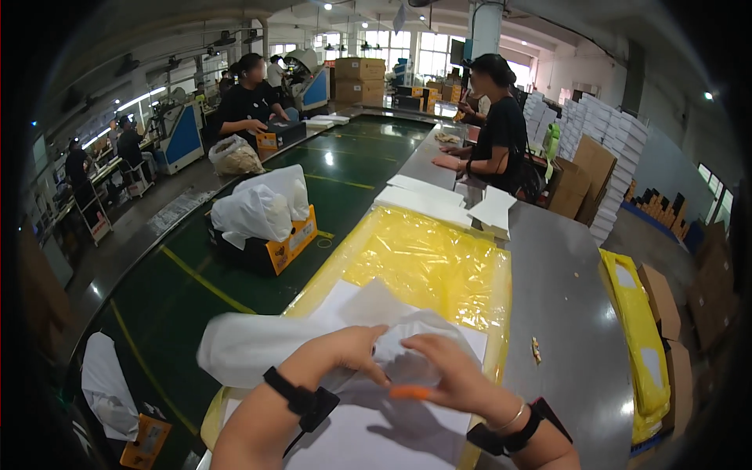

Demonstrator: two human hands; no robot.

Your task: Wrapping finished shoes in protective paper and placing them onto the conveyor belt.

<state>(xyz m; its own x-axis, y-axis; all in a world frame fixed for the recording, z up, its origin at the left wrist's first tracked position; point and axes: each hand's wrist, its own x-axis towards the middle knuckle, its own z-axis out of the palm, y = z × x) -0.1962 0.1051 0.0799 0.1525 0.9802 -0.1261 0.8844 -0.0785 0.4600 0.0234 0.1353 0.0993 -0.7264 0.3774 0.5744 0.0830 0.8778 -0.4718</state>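
Observation:
A long bundle in thin white wrapping (258,348) lies across a stack of white paper sheets (439,439) in front of me. My left hand (356,352) is closed on the wrapping near its right end, fingers bent inward. My right hand (450,372) grips the same bunched white material from the right. An orange covering (409,392) shows on one of its digits. What is inside the bundle is hidden. Beneath the paper spreads yellow plastic film (423,251), shiny and creased. Both wrists carry dark straps.
On the green conveyor (345,157) to the left stands an open black and orange box (291,244) holding white-wrapped bundles; another orange box (146,440) sits nearer. A grey metal table (560,290) runs along the right, beside a yellow-wrapped pack (642,352). Two people work farther along.

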